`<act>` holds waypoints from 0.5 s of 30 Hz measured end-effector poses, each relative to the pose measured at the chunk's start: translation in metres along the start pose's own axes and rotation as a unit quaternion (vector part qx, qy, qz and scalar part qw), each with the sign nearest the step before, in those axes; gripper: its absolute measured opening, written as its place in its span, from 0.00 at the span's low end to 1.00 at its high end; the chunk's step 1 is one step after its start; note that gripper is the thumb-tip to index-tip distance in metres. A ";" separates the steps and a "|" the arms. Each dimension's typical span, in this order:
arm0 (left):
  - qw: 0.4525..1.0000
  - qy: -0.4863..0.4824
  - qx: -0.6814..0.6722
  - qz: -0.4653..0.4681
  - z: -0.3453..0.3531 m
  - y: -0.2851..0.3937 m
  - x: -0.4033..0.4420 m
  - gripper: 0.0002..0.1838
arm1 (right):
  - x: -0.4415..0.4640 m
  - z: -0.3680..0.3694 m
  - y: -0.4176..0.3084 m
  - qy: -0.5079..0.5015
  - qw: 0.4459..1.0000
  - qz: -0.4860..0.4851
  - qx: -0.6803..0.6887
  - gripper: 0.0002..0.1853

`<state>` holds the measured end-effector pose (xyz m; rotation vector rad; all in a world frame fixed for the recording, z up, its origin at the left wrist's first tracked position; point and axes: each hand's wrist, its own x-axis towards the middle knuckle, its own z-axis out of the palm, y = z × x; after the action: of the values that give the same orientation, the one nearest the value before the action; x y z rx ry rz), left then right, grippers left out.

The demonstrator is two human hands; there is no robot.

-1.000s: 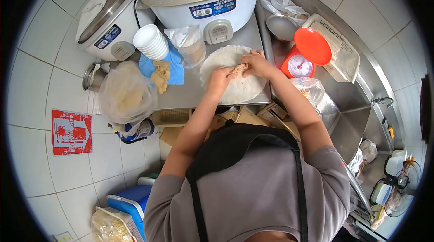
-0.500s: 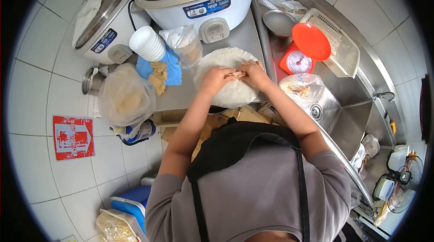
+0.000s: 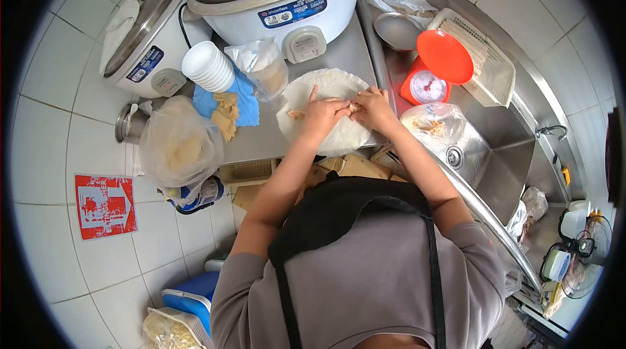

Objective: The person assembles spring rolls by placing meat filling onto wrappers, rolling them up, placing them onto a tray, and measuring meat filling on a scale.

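A large round white wrapper sheet (image 3: 334,83) lies flat on the metal counter, its edge slightly ragged. A brownish, crumbly strip of filling (image 3: 355,107) rests across it, partly hidden under my fingers. More of it shows at the left, near the sheet's edge. My left hand (image 3: 324,116) curls its fingers over the strip, with the thumb raised away. On the right side of the strip, my right hand (image 3: 376,110) is closed, fingers pinching the filling. Both hands are close together over the sheet.
Behind stands a big rice cooker (image 3: 287,16), with a smaller rice cooker (image 3: 147,43) at left. Stacked white cups (image 3: 208,67), a blue cloth (image 3: 246,104) and plastic bags (image 3: 181,144) sit leftward. At right are a red scale (image 3: 427,86), a bag of filling (image 3: 435,124) and the sink (image 3: 495,166).
My left hand has shifted slightly right, closer to my right hand, and its thumb has lifted. Filling at the left of the sheet is now uncovered. The view has tilted a little.
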<state>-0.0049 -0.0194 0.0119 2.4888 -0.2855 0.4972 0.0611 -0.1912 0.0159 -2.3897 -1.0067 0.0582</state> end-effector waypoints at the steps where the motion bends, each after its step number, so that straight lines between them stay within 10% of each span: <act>1: 1.000 -0.008 0.001 -0.004 0.005 -0.002 0.000 0.13 | 0.000 0.001 0.003 0.001 1.000 0.006 0.000 0.22; 15: 0.995 -0.092 0.024 0.011 0.017 0.009 0.020 0.17 | -0.012 0.006 0.022 0.087 0.996 0.007 -0.012 0.15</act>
<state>0.0152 -0.0379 0.0115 2.5846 -0.3765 0.2858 0.0651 -0.2091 -0.0018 -2.3758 -0.9138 -0.1563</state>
